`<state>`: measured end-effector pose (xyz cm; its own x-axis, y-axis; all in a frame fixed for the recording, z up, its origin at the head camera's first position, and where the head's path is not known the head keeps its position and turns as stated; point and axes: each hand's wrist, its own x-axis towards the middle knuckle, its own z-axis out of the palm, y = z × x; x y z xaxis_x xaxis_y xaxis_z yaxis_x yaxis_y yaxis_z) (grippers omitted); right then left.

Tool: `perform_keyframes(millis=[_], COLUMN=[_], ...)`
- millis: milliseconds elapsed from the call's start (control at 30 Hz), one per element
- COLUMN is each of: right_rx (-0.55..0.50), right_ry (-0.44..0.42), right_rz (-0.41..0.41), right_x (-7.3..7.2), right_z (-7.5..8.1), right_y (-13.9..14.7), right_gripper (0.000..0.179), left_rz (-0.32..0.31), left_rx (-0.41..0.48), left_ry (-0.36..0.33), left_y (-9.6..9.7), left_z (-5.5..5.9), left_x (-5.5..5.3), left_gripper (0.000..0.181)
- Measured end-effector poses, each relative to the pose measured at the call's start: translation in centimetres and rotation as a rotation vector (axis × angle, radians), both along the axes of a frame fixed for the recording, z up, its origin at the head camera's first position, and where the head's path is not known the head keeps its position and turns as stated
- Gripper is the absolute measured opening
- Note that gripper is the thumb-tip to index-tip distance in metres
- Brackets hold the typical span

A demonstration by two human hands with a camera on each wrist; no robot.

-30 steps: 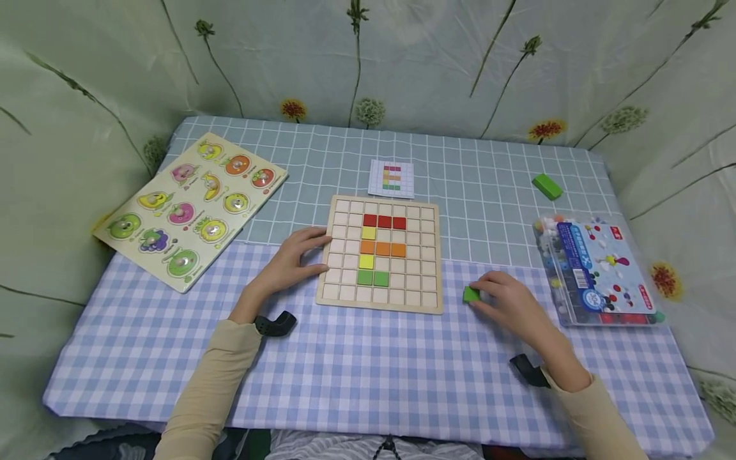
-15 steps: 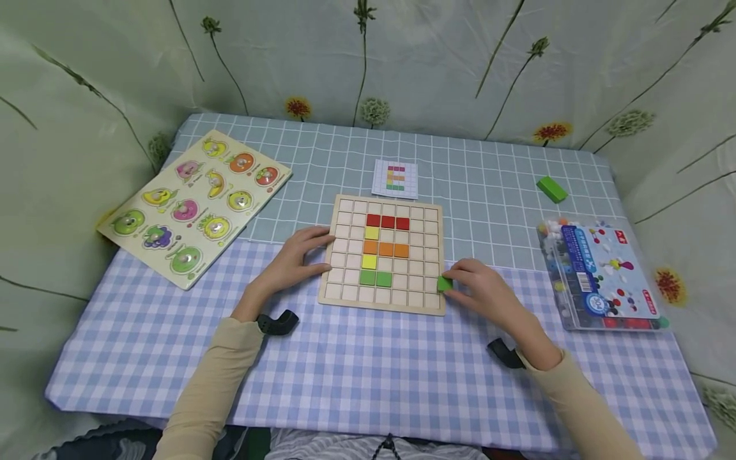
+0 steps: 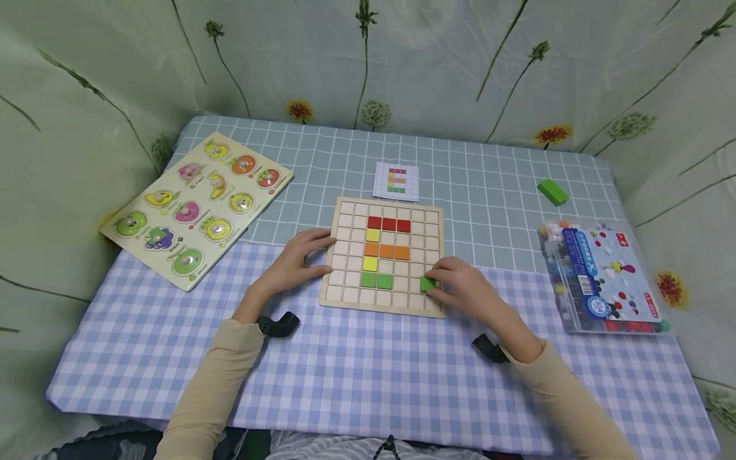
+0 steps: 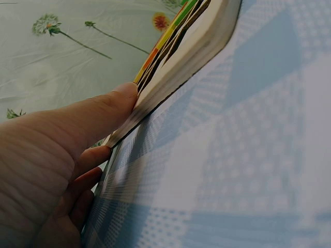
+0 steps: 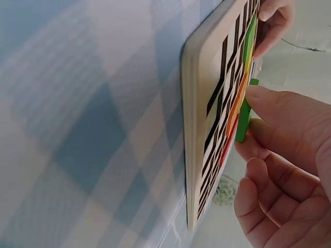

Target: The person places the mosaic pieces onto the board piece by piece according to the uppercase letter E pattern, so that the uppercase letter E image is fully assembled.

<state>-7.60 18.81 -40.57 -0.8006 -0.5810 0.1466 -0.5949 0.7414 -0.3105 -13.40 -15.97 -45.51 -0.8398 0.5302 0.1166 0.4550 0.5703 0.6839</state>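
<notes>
In the head view a wooden grid board lies at the table's middle, with red tiles, yellow tiles, orange tiles and two green tiles set in it. My left hand rests against its left edge; the left wrist view has the thumb touching that edge, fingers extended alongside. Between right thumb and fingertips my right hand pinches a green square tile above the board's right columns. The right wrist view shows that tile tilted, above the board surface.
Behind the board lies a small pattern card. A fruit puzzle board is at left. To the right stand a clear plastic box of coloured parts and a green block. Patterned cloth walls close in the table.
My right hand has carried the green tile left, from the tablecloth beside the board to over its right columns. My left hand stays at the left edge.
</notes>
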Motion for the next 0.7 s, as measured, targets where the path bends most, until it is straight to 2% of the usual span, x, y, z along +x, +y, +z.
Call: perform_keyframes(millis=[467,700], right_rx=[-0.006,0.026], right_ry=[-0.026,-0.069], right_rz=[0.061,0.046], right_x=[-0.9,-0.9], right_z=[-0.6,-0.7], right_y=[-2.9,-3.8], right_gripper=[0.022,0.022], left_rz=[0.001,0.003], left_rx=[-0.004,-0.004], left_ry=[0.009,0.008], left_y=[-0.1,-0.1], left_z=[-0.1,-0.1], left_x=[0.0,0.1], left_gripper=[0.058,0.058])
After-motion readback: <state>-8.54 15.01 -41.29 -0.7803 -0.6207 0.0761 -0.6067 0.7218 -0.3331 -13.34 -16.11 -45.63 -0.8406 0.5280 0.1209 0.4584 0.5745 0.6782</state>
